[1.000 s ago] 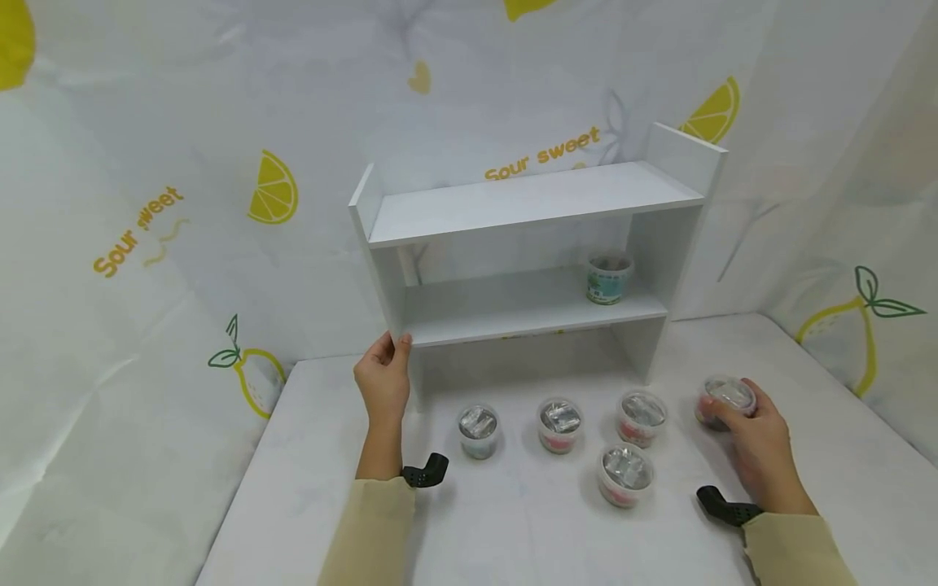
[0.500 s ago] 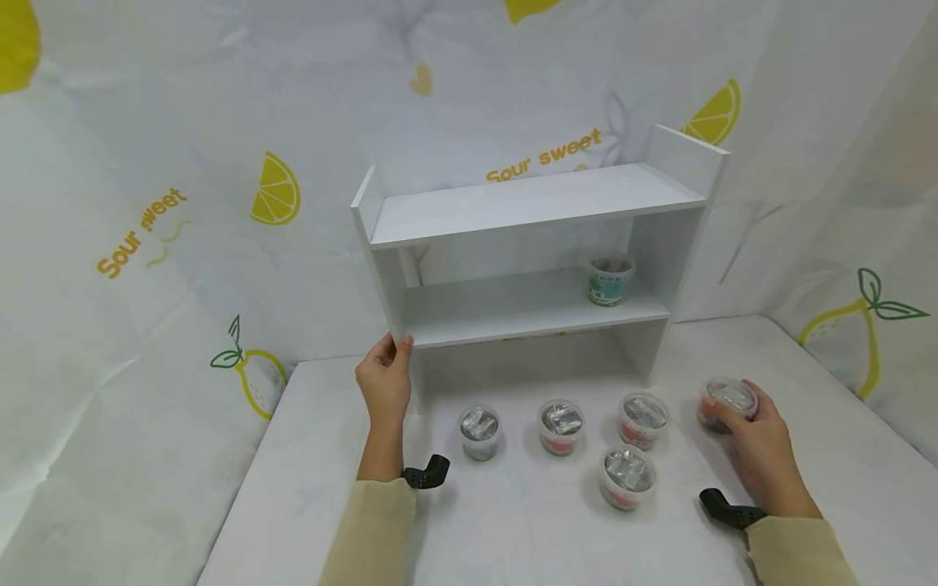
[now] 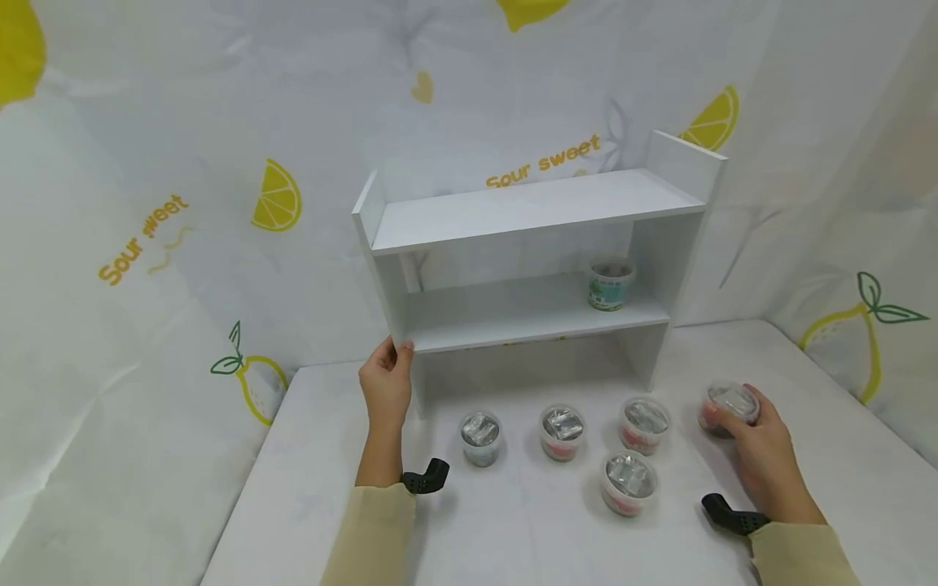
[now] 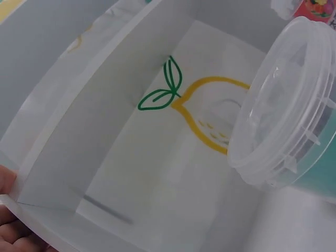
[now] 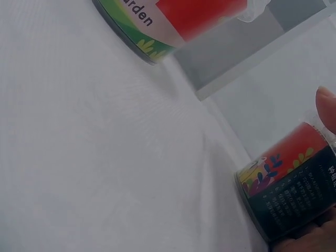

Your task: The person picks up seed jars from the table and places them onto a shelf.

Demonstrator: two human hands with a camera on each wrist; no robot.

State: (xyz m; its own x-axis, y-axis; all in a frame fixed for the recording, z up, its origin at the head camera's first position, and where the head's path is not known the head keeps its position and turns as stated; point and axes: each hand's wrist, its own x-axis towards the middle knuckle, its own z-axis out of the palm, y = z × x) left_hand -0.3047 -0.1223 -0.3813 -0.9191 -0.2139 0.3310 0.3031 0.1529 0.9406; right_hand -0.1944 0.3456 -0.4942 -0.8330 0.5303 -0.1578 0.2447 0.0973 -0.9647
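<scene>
My left hand point(image 3: 385, 382) pinches the left side panel of a white shelf unit point(image 3: 498, 313), level with the middle shelf. Part of that hand shows at the lower left of the left wrist view, against the white board. At the right of the table, my right hand point(image 3: 765, 448) grips a clear-lidded plastic tub point(image 3: 725, 404), thumb on the near side and fingers round the far side. In the right wrist view this tub point(image 5: 289, 184) has a red and black printed label and stands upright close over the white surface. One teal-labelled tub point(image 3: 608, 286) sits on the middle shelf, right end.
Before the shelf unit stand several more lidded tubs: a pale one point(image 3: 480, 439) at left, a red-labelled one point(image 3: 562, 434) mid-table, and two point(image 3: 644, 425) to the right, one nearer. A lemon-printed sheet point(image 3: 242, 98) hangs behind the white table point(image 3: 308, 505).
The head view has tilted slightly, so the scene sits a little lower. Both hands keep their holds, and the tubs stay in place.
</scene>
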